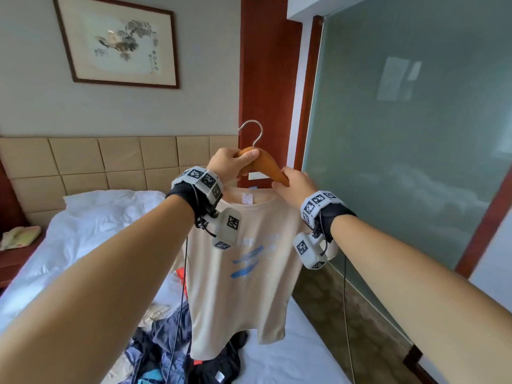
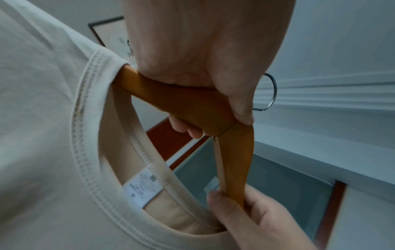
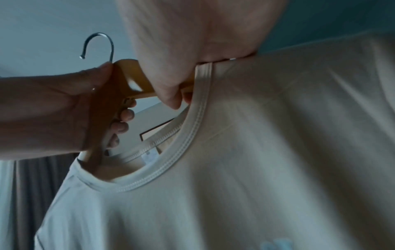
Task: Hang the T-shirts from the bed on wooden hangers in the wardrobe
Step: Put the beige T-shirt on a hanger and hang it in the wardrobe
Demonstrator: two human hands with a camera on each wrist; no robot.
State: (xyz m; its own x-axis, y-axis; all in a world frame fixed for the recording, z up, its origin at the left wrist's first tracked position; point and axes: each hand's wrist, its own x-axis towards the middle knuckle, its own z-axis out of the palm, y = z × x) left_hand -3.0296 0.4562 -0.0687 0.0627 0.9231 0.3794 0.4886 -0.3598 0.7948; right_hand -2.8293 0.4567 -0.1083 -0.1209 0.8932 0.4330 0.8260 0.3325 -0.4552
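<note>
A beige T-shirt [image 1: 241, 286] with a blue print hangs in the air above the bed, held up on a wooden hanger [image 1: 267, 166] with a metal hook [image 1: 252, 133]. My left hand [image 1: 243, 164] grips the hanger at its middle, just under the hook. My right hand [image 1: 281, 178] pinches the hanger's right arm where it meets the collar. In the left wrist view the hanger [image 2: 181, 99] has its left arm inside the shirt's neck opening [image 2: 89, 152], and the right hand [image 2: 245, 211] holds the other arm outside the collar. The right wrist view shows the collar [image 3: 198, 118] under the right hand [image 3: 181, 50].
A pile of dark clothes [image 1: 166, 353] lies on the white bed [image 1: 91, 217] below the shirt. Behind are a padded headboard [image 1: 110, 159], a framed painting [image 1: 116, 42] and a red wooden pillar [image 1: 266, 79]. A frosted glass wall [image 1: 401, 134] stands to the right. A telephone [image 1: 19, 235] sits at far left.
</note>
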